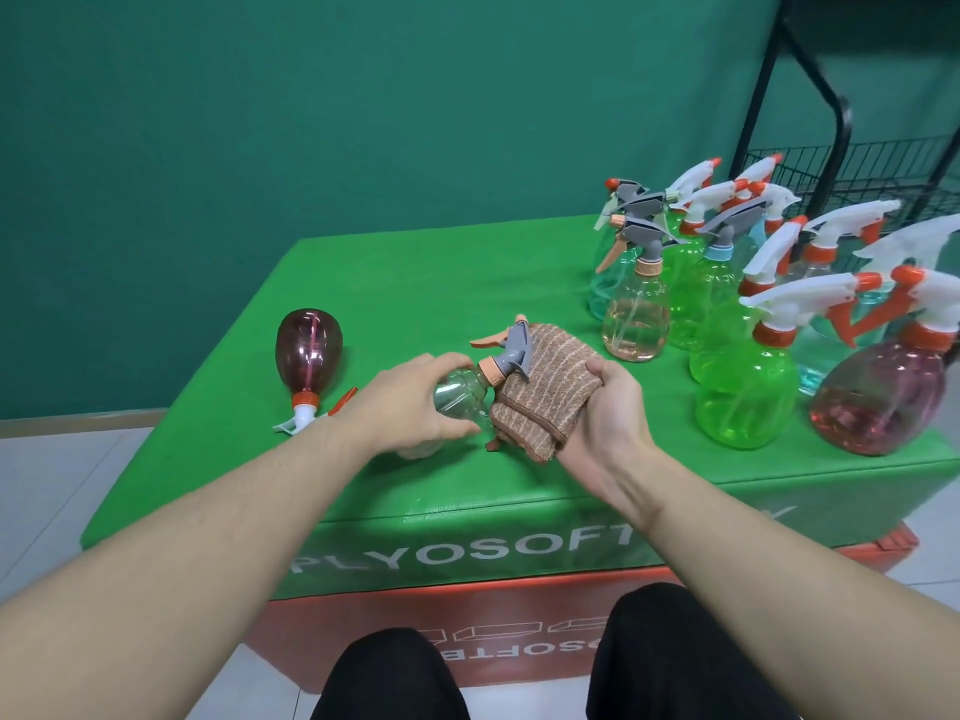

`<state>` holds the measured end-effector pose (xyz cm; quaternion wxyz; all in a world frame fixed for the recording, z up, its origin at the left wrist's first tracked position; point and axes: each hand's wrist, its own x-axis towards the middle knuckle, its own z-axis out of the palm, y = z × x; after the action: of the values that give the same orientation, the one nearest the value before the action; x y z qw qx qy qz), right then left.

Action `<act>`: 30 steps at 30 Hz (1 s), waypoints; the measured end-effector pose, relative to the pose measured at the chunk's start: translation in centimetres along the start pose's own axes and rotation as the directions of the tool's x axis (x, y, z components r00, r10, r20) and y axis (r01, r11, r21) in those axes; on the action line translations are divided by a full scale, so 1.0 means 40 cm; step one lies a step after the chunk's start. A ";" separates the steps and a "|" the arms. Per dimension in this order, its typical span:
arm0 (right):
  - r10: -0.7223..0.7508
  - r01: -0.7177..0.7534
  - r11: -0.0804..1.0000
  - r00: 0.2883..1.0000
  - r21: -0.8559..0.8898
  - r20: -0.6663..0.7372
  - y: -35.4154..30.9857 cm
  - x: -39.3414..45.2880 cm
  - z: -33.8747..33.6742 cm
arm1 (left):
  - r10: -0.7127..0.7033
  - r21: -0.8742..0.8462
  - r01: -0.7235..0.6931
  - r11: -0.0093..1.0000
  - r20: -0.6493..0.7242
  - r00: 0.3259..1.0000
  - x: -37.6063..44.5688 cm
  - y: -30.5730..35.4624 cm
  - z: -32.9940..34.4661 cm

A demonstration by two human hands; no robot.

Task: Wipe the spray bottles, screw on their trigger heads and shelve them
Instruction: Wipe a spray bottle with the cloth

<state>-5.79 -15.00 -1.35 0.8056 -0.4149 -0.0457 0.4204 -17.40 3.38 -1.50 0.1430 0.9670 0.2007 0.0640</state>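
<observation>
My left hand [402, 402] grips a clear spray bottle [460, 394] tilted on its side just above the green table [415, 283]. The bottle carries a grey trigger head with an orange collar [511, 356]. My right hand [605, 413] holds a folded brown striped cloth [545, 379] pressed against the bottle's neck and shoulder. A dark red bottle [309, 345] lies on its side at the left, its white and orange head [304, 410] pointing toward me.
Several upright spray bottles with trigger heads crowd the table's right side, among them a green one [745, 397], a dark red one [878, 397] and a pale orange one [636, 314]. A black wire shelf rack [841, 163] stands behind them. My knees sit below the table front.
</observation>
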 end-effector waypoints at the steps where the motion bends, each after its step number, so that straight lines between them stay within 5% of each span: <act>1: -0.003 0.003 1.000 1.000 -0.001 0.003 -0.001 0.001 0.008 | 0.001 0.003 -0.001 1.000 -0.001 1.000 -0.006 0.002 0.000; 11: 0.147 -0.145 0.988 0.987 0.047 -0.061 0.004 0.028 0.072 | 0.055 0.002 -0.055 0.998 0.017 0.998 -0.067 0.040 0.007; 17: 0.006 -0.005 0.999 1.000 0.043 -0.030 0.011 0.046 0.074 | -0.049 0.012 0.049 0.999 0.024 0.999 -0.044 0.049 0.005; 30: -0.122 0.119 0.879 0.992 -0.462 0.025 0.049 0.004 0.049 | -0.175 -0.046 0.178 0.983 0.056 0.983 -0.007 0.064 -0.012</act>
<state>-7.75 -13.05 -1.48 0.7083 -0.5922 -0.1682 0.3453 -16.81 1.13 -0.30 0.1779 0.9428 0.2801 0.0312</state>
